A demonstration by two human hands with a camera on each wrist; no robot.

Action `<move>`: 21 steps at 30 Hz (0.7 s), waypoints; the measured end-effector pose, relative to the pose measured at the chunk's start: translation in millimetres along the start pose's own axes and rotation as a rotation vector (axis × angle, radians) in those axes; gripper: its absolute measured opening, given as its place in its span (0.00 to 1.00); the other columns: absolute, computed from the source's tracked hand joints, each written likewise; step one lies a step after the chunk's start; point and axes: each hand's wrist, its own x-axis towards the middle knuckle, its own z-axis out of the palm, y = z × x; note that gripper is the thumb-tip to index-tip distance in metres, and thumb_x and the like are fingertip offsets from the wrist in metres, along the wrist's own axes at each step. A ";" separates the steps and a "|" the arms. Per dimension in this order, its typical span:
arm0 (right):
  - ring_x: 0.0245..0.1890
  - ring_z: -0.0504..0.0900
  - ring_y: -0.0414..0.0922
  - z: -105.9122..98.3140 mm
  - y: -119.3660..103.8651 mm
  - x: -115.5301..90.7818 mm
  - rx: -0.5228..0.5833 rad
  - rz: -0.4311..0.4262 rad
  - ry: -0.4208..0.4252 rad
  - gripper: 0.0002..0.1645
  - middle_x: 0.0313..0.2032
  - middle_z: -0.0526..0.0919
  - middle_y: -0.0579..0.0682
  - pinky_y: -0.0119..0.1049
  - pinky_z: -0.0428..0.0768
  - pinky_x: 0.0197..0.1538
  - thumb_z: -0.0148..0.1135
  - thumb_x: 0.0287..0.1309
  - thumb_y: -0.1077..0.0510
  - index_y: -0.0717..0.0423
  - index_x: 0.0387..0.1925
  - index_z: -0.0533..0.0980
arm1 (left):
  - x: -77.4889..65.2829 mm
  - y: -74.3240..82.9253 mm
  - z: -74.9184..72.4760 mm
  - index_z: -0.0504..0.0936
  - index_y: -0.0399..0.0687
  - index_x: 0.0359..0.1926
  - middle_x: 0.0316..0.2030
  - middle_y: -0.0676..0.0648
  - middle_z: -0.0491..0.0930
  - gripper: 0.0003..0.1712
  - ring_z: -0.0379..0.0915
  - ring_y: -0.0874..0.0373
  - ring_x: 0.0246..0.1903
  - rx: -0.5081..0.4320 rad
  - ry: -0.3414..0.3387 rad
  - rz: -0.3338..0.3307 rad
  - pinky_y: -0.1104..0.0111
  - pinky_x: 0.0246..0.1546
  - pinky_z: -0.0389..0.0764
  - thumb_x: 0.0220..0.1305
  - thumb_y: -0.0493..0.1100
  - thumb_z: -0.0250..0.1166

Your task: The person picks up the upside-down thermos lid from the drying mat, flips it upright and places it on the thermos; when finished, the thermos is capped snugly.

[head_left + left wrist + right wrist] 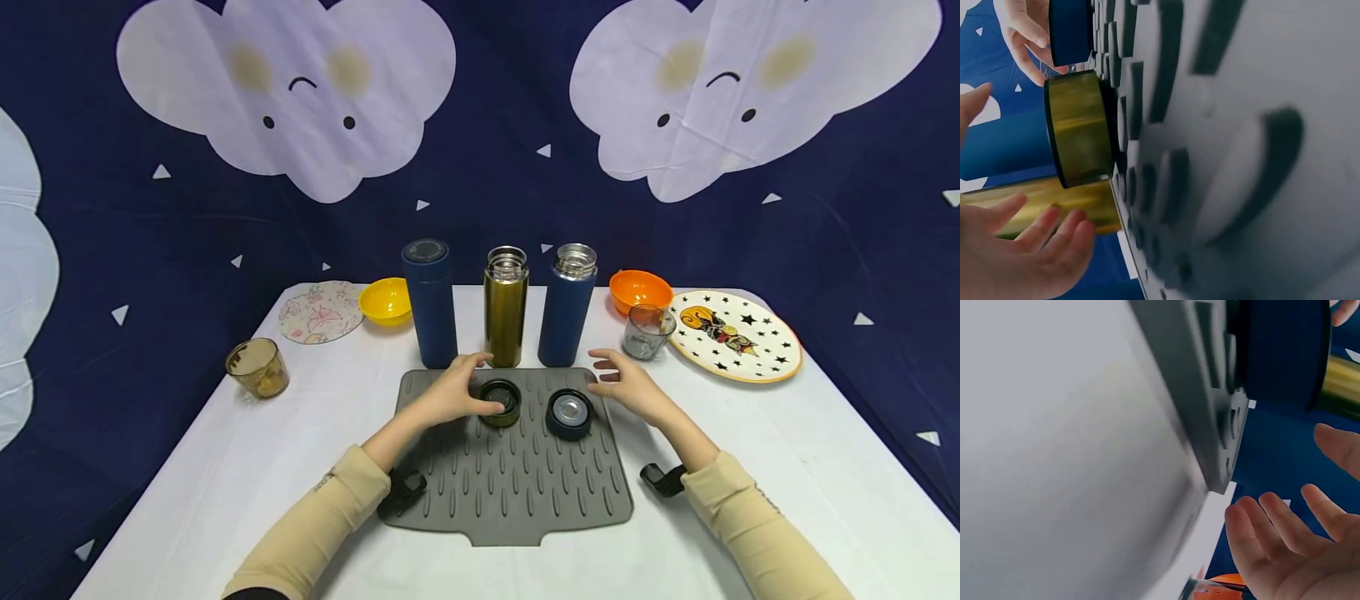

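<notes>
My left hand [450,392] is beside an olive-gold bottle lid [500,417], its thumb overlapping the lid in the head view. From the left wrist, that hand [1035,250] shows spread, loosely bent fingers apart from the gold lid [1082,128]. To the right of a dark blue lid [568,425], my right hand [630,387] is held with fingers spread and nothing in them. Both lids rest on a grey ridged drying mat [502,492]. Behind it stand a gold bottle [505,317] and a blue bottle [566,317], both uncapped with steel necks, and a capped blue bottle [432,312].
At the left are an amber glass [258,368], a floral round mat [322,312] and a yellow bowl [386,304]. An orange bowl [641,292], a clear glass [647,333] and a starred oval plate [735,333] occupy the right. A dark cloud-patterned curtain [510,83] hangs behind.
</notes>
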 end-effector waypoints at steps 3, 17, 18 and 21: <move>0.55 0.69 0.67 0.9 4.3 0.4 -0.004 0.010 -0.023 0.35 0.56 0.67 0.73 0.56 0.69 0.55 0.59 0.56 0.64 0.68 0.63 0.58 | 2.6 -3.4 3.3 0.59 0.40 0.66 0.59 0.35 0.62 0.48 0.64 0.43 0.55 0.053 -0.062 0.006 0.52 0.52 0.70 0.49 0.48 0.71; 0.55 0.68 0.67 4.9 11.2 0.3 0.001 0.014 -0.058 0.34 0.55 0.67 0.73 0.56 0.70 0.54 0.58 0.56 0.65 0.69 0.63 0.58 | 10.9 -2.2 13.0 0.63 0.36 0.64 0.56 0.37 0.68 0.46 0.67 0.45 0.54 0.234 -0.130 0.016 0.55 0.54 0.68 0.45 0.44 0.74; 0.55 0.69 0.67 5.0 10.6 0.2 0.002 0.013 -0.059 0.34 0.55 0.67 0.73 0.56 0.70 0.54 0.58 0.56 0.64 0.69 0.63 0.58 | 11.1 -2.3 13.2 0.64 0.36 0.63 0.55 0.37 0.68 0.46 0.67 0.46 0.53 0.243 -0.128 0.017 0.56 0.54 0.69 0.45 0.44 0.74; 0.55 0.69 0.67 5.3 10.0 0.5 0.002 0.008 -0.060 0.34 0.55 0.67 0.73 0.56 0.70 0.54 0.58 0.57 0.64 0.70 0.63 0.58 | 11.9 -3.7 12.8 0.65 0.36 0.62 0.54 0.38 0.69 0.44 0.68 0.47 0.53 0.261 -0.118 0.037 0.57 0.54 0.69 0.45 0.45 0.75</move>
